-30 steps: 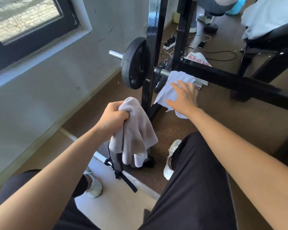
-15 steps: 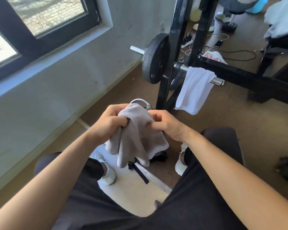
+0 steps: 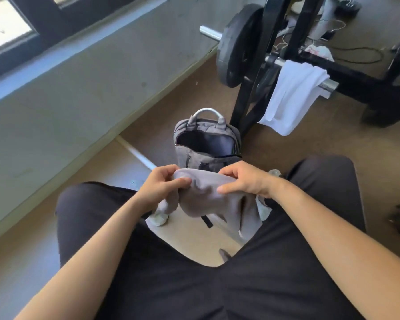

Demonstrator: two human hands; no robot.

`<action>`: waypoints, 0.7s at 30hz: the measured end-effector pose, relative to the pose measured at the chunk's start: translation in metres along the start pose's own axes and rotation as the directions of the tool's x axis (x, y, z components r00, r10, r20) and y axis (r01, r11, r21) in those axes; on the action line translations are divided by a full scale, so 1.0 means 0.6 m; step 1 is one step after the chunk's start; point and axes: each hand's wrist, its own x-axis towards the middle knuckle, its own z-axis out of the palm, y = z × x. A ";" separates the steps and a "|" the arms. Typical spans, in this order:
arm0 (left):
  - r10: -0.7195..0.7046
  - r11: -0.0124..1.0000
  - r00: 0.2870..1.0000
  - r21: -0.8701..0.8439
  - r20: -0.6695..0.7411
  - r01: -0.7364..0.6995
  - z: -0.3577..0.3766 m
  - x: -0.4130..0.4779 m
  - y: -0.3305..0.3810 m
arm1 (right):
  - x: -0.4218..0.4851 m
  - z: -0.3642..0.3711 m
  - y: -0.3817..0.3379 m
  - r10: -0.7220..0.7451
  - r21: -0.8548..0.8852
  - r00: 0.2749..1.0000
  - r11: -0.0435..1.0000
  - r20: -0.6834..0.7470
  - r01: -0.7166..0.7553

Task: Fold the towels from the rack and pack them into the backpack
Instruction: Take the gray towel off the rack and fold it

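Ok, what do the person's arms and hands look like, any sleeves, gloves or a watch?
Both forearms are bare up to the frame edge: no sleeves show. The left hand and right hand wear no gloves, and no watch, bracelet or ring shows.

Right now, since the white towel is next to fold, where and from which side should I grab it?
Pinch the white towel at its top fold over the steel bar, coming from above: it hangs draped, loose end down, so it should lift off.
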 end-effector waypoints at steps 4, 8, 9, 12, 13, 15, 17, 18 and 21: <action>0.079 0.990 0.995 0.125 -0.062 -0.071 -0.016 0.013 -0.020 | 0.001 0.009 0.002 0.079 -0.021 0.995 0.997 0.068 -0.077; 0.271 0.915 0.961 0.327 -0.062 -0.237 -0.012 0.025 -0.021 | 0.014 -0.001 -0.007 0.135 -0.292 0.990 0.949 0.040 -0.117; 0.300 0.887 0.953 0.376 -0.027 -0.269 -0.011 0.026 -0.019 | 0.015 -0.007 -0.011 0.132 -0.367 0.991 0.924 0.038 -0.109; 0.264 0.836 0.955 0.461 0.136 -0.297 -0.018 0.028 -0.020 | 0.013 -0.017 -0.029 0.077 -0.537 0.997 0.841 0.001 -0.064; 0.222 0.826 0.954 0.481 0.200 -0.293 -0.020 0.027 -0.025 | 0.013 -0.018 -0.034 0.038 -0.565 0.999 0.823 -0.038 -0.053; 0.178 0.802 0.937 0.507 0.301 -0.315 -0.021 0.027 -0.039 | 0.012 -0.016 -0.043 -0.058 -0.587 0.992 0.809 -0.116 -0.021; 0.178 0.792 0.924 0.508 0.339 -0.339 -0.021 0.026 -0.045 | 0.013 -0.010 -0.041 -0.134 -0.590 0.977 0.807 -0.168 0.009; 0.184 0.801 0.927 0.497 0.327 -0.335 -0.022 0.027 -0.043 | 0.014 -0.007 -0.035 -0.158 -0.579 0.970 0.815 -0.185 0.022; 0.220 0.877 0.951 0.383 0.216 -0.289 -0.024 0.025 -0.030 | 0.017 0.002 0.004 -0.140 -0.511 0.971 0.860 -0.193 0.022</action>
